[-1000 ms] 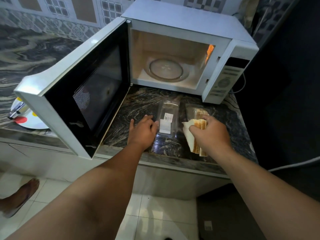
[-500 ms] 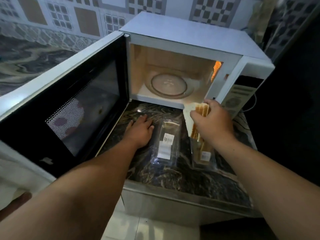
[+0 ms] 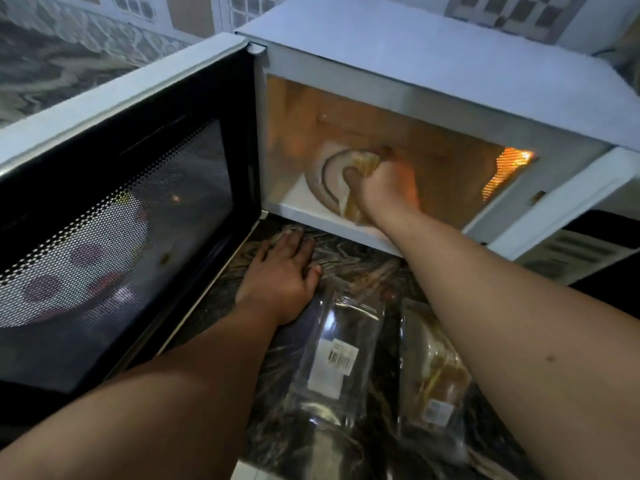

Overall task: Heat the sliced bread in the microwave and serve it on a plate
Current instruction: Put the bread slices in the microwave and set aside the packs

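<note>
Pale, brown-crusted bread slices (image 3: 360, 168), gripped in the right hand (image 3: 384, 188), inside the lit microwave (image 3: 415, 57) above its turntable (image 3: 322, 181). Door (image 3: 121, 216) swung wide at left. Left hand (image 3: 280, 275) flat, open on tabletop (image 3: 349, 251).

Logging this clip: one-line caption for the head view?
Right hand holds sliced bread over the open microwave's turntable; left hand rests on counter.
</note>
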